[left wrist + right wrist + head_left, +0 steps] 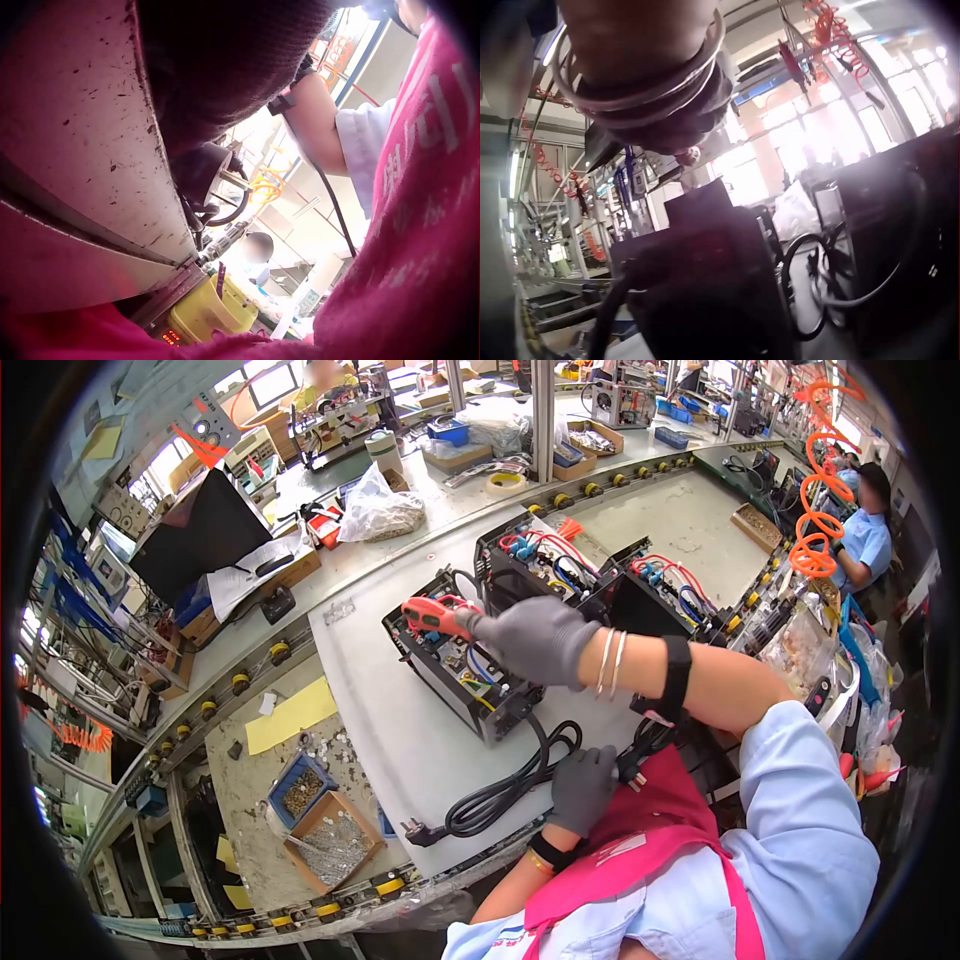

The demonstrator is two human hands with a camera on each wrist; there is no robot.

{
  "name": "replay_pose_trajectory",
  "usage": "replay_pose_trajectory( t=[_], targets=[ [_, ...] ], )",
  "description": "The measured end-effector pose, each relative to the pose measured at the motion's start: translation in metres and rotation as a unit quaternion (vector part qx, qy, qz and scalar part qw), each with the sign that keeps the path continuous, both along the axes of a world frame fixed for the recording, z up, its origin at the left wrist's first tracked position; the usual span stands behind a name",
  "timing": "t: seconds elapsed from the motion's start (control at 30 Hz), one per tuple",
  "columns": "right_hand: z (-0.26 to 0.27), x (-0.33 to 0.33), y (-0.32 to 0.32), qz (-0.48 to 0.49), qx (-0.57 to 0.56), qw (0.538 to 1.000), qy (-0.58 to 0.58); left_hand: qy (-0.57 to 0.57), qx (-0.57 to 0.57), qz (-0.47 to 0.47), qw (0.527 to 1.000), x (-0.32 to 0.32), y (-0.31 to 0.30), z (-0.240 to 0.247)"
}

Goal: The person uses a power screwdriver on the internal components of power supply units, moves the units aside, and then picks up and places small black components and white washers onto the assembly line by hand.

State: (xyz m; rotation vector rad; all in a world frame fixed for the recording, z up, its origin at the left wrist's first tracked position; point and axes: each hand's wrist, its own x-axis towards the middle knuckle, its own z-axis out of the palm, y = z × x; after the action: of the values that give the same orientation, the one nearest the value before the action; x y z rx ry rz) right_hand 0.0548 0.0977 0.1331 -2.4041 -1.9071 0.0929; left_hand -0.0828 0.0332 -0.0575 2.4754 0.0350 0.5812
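Note:
My right hand (pixel 535 640), in a grey glove, grips a red-handled tool (pixel 432 616) over an open-topped black device (pixel 465 680). Red, blue and yellow wires show inside the device's case. In the right wrist view, the gloved right hand (pixel 675 124) is above a dark case (pixel 712 285). My gloved left hand (pixel 583 790) rests at the near edge of the work board, beside a coiled black power cord (pixel 500 805) and a plug (pixel 634 775). The left wrist view shows only a dark glove cuff close to the table's underside.
Two more open devices (pixel 535 555) (pixel 660 595) stand behind the first. A blue bin (pixel 290 772) and a cardboard box (pixel 322 868) of small parts lie at left. Rollers (pixel 280 652) line the conveyor. A plastic bag (pixel 375 510) sits beyond. Another person (pixel 868 535) is at far right.

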Motion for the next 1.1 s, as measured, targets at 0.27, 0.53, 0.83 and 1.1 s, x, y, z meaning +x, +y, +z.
replay_pose_trajectory(
  t=[0.27, 0.53, 0.83, 1.1],
  targets=[
    [0.003, 0.009, 0.003, -0.019, 0.152, 0.983, 0.103, 0.003, -0.010, 0.000, 1.000, -0.001, 0.004, -0.002],
    [0.001, 0.029, 0.004, 0.018, 0.134, 0.991, 0.021, -0.006, 0.031, 0.001, 1.000, 0.001, 0.001, -0.005],
    [0.021, 0.011, -0.028, -0.020, 0.171, 0.968, 0.185, -0.010, 0.058, 0.020, 0.998, 0.005, -0.001, -0.006],
    [-0.033, 0.027, -0.225, -0.004, 0.541, 0.836, 0.093, -0.012, 0.077, 0.024, 0.997, 0.006, -0.001, -0.005]
  ],
)
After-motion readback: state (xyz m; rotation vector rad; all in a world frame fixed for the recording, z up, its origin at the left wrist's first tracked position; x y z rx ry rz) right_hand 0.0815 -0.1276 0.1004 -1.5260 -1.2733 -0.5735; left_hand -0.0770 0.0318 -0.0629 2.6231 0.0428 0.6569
